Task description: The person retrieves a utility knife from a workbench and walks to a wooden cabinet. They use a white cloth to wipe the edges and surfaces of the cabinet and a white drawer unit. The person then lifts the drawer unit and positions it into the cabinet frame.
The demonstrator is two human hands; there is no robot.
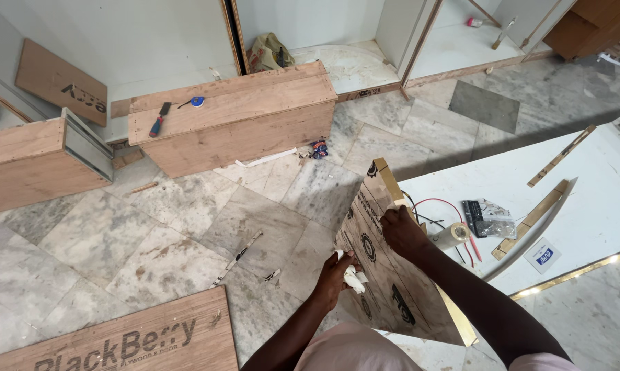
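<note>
On the marble floor (186, 227), the left hand (337, 271) is closed around a crumpled white cloth (354, 279) against a plywood panel (379, 275) standing on edge. The right hand (400, 230) grips the panel's top edge, beside the white counter (584, 199).

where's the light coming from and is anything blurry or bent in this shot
Head view: soft daylight, with a broad shadow band across the marble floor at upper right; a bright glint runs along the gold edge strip of the white panel; straight edges bow near the frame borders, a wide-lens effect; the left hand with its white cloth and the right hand on the plywood board look sharp.
</note>
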